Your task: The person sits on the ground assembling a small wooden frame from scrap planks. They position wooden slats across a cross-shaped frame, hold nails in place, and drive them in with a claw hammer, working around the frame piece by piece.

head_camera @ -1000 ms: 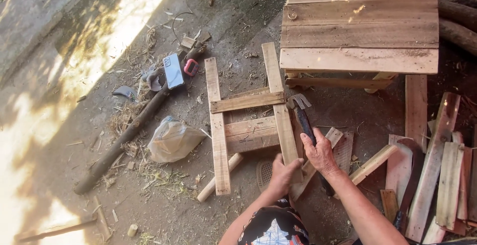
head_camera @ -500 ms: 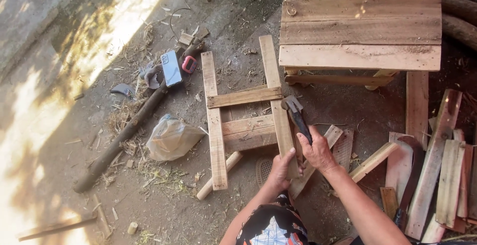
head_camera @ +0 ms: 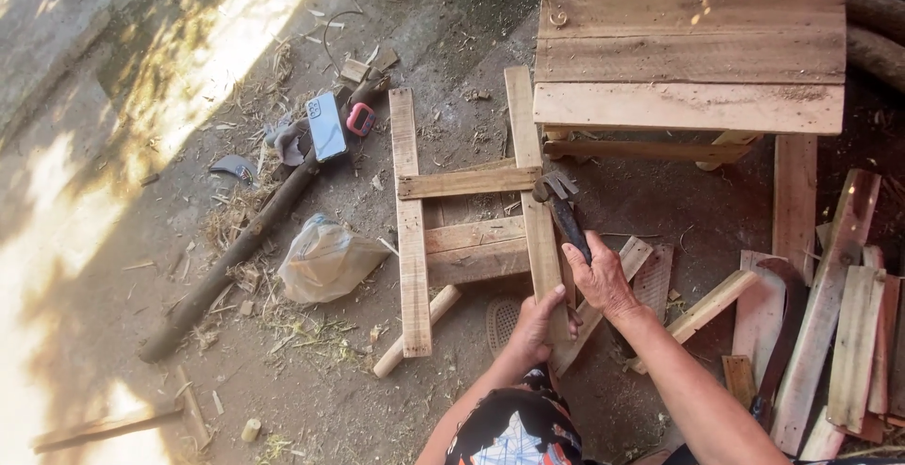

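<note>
bare dirt floor [head_camera: 189,371], sunlit patches at left, slatted wooden table [head_camera: 693,50]

A single camera sits on the person's head and looks steeply down at the dirt ground [head_camera: 170,239] from standing or stooping height. The forearms enter from the bottom edge, so the fingers [head_camera: 556,295] lie low and right of centre. Beyond the fingers, at the top edge, stands a plank worktop [head_camera: 693,46]; left of them lies sunlit ground.
</note>
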